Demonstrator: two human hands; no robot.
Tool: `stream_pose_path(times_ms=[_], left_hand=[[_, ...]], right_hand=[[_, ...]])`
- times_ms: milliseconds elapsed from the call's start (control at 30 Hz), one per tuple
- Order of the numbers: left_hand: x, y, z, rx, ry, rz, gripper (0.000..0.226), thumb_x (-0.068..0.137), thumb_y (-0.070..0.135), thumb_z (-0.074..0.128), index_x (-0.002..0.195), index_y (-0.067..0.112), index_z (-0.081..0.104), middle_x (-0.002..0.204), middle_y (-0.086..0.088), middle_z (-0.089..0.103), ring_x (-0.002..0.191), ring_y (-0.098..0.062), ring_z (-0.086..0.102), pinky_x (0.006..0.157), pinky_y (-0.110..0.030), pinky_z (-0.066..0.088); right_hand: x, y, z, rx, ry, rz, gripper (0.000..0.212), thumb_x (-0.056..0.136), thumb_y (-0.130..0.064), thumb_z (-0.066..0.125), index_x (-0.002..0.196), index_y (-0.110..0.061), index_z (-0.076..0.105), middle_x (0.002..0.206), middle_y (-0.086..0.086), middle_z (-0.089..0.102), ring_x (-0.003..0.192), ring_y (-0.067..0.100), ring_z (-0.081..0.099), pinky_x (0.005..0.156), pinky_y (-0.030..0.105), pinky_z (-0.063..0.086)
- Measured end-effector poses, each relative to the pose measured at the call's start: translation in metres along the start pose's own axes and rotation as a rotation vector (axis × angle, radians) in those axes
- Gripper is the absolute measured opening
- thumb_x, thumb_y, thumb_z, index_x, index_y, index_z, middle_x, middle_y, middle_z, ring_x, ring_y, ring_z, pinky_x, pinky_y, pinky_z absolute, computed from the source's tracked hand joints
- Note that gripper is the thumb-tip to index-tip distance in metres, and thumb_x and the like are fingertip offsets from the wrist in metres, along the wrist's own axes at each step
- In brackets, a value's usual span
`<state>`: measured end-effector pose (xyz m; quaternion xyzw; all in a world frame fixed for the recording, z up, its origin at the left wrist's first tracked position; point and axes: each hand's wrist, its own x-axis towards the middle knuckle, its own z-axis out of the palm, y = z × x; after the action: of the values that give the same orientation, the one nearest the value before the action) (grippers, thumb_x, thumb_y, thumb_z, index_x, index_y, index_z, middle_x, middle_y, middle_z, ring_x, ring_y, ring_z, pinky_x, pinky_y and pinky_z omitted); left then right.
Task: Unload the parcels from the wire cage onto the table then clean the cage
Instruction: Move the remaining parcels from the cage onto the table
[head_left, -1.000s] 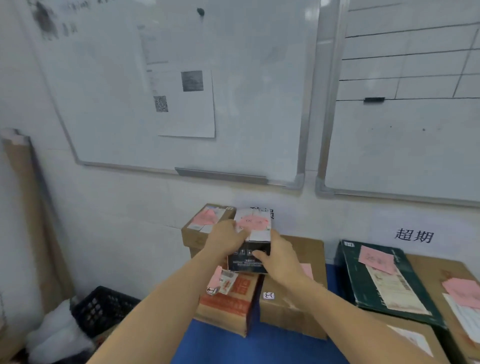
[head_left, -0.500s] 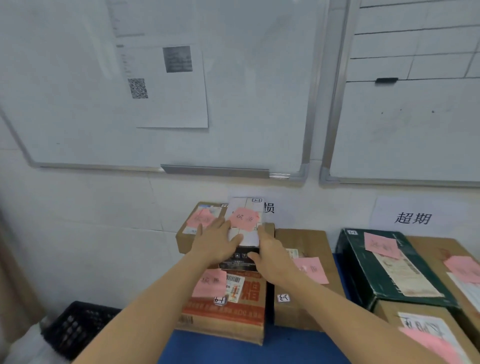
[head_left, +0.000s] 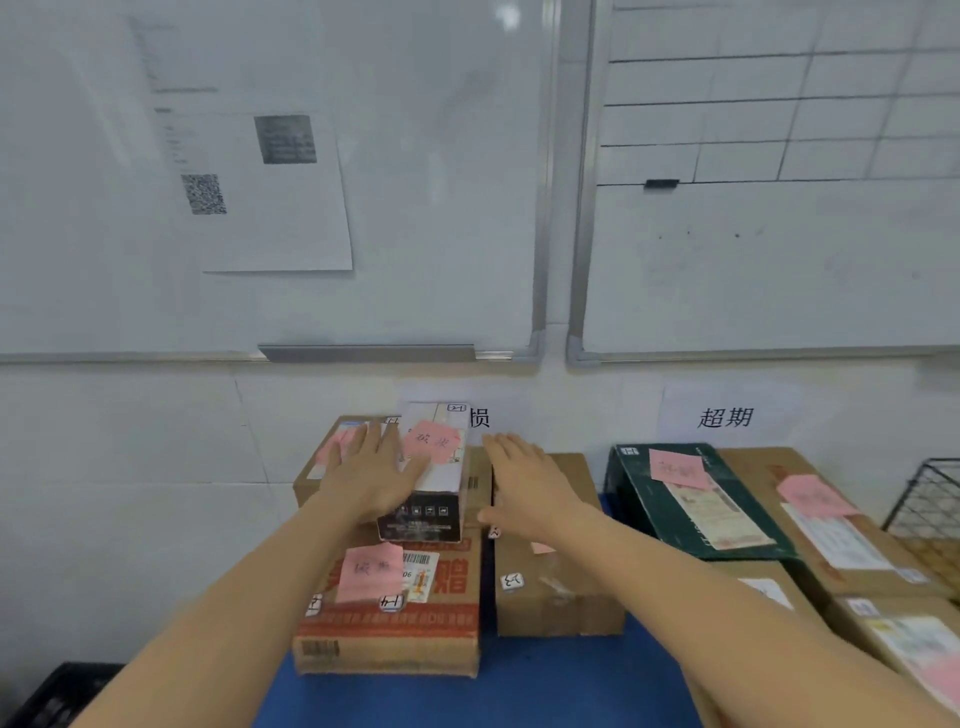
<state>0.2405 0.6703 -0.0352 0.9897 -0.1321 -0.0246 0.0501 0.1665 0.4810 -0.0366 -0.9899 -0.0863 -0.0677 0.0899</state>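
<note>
A small black-and-white box (head_left: 435, 480) with a pink note lies on top of the stacked cardboard parcels at the wall. My left hand (head_left: 371, 475) lies flat, fingers straight, against the box's left side and over the brown parcel (head_left: 311, 467) behind. My right hand (head_left: 524, 483) hovers open to the right of the box, above another brown parcel (head_left: 558, 597), a gap between it and the box. The wire cage (head_left: 927, 506) shows only as a corner at the right edge.
An orange-printed carton (head_left: 387, 621) sits under the small box on the blue table (head_left: 493, 691). A dark green box (head_left: 691, 501) and several brown parcels with pink notes fill the right side. A black crate (head_left: 57, 693) stands low at the left. Whiteboards hang above.
Both hands gripped the small box a second ago and set it on the stack. Now the fingers have straightened and the right hand has come off the box.
</note>
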Motion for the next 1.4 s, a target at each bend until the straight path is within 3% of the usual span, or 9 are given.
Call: stream_pose_path(times_ms=[200,433,833,1033,1400], left_hand=[[-0.009,0.073,-0.014,0.007,0.110,0.201,0.067,0.098,0.054,0.019,0.153,0.018,0.007,0.160,-0.004,0.000,0.148,-0.018,-0.003,0.118,-0.045,-0.002],[-0.020,0.206,-0.023,0.045,0.094,0.294,0.063,0.100,0.051,0.017,0.153,0.019,0.007,0.160,-0.006,-0.001,0.147,-0.020,-0.006,0.115,-0.048,-0.011],[-0.106,0.577,-0.011,-0.082,0.049,0.634,0.064,0.100,0.051,0.020,0.152,0.015,0.014,0.160,-0.008,0.009,0.147,-0.021,0.009,0.118,-0.044,0.005],[-0.138,0.685,0.017,-0.067,0.040,0.813,0.056,0.100,0.047,0.031,0.147,0.018,0.032,0.152,-0.002,0.034,0.139,-0.022,0.032,0.115,-0.042,0.025],[-0.054,0.814,0.027,0.108,-0.017,0.800,0.049,0.100,0.037,0.038,0.144,0.017,0.036,0.148,-0.009,0.040,0.136,-0.028,0.036,0.109,-0.038,0.029]], right_hand=[[-0.038,0.043,-0.030,-0.152,0.005,0.021,0.081,0.091,-0.030,0.059,0.153,-0.012,0.011,0.158,0.008,0.019,0.146,0.024,0.013,0.117,0.040,0.013],[-0.133,0.147,-0.081,-0.224,0.008,0.244,0.087,0.091,-0.040,0.058,0.153,-0.010,0.004,0.158,0.008,0.018,0.147,0.024,0.013,0.118,0.042,0.012],[-0.432,0.393,-0.220,-0.335,0.180,0.611,0.082,0.093,-0.045,0.055,0.154,-0.014,0.010,0.159,0.003,0.019,0.148,0.018,0.009,0.120,0.041,0.009],[-0.526,0.487,-0.242,-0.288,0.130,0.834,0.087,0.089,-0.044,0.060,0.153,-0.010,0.012,0.158,0.008,0.023,0.146,0.024,0.019,0.118,0.046,0.020],[-0.531,0.621,-0.239,-0.346,0.018,0.721,0.087,0.091,-0.060,0.047,0.153,-0.009,0.014,0.158,0.008,0.024,0.146,0.022,0.019,0.119,0.042,0.016]])
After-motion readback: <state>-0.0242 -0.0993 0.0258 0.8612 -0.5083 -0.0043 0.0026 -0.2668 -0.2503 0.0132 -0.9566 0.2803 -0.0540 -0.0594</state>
